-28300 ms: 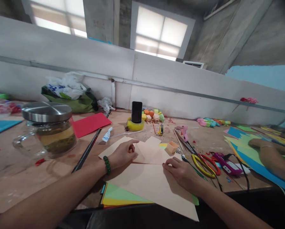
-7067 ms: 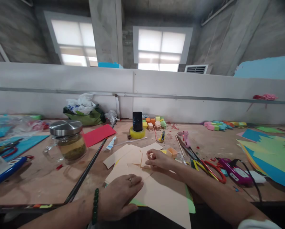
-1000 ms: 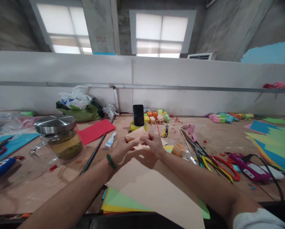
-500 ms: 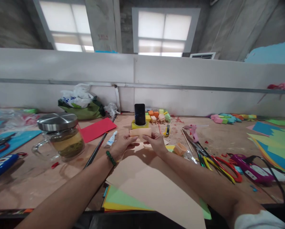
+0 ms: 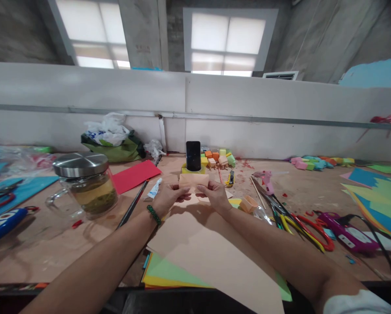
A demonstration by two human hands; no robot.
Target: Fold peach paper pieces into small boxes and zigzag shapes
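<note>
One wide brown bench (image 5: 51, 248) | large peach sheet (image 5: 215, 253) lying over green and yellow sheets (image 5: 172, 271) | lidded glass mug (image 5: 92, 194) to the left | left hand (image 5: 169, 198) and right hand (image 5: 218, 197), grip of each clamped on small peach paper (image 5: 194, 179), raised between them | upright black phone (image 5: 193, 155) just behind that paper

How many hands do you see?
2: the left hand holds the left side of the small peach paper, and the right hand holds its right side. Neither is fully hidden.
</note>
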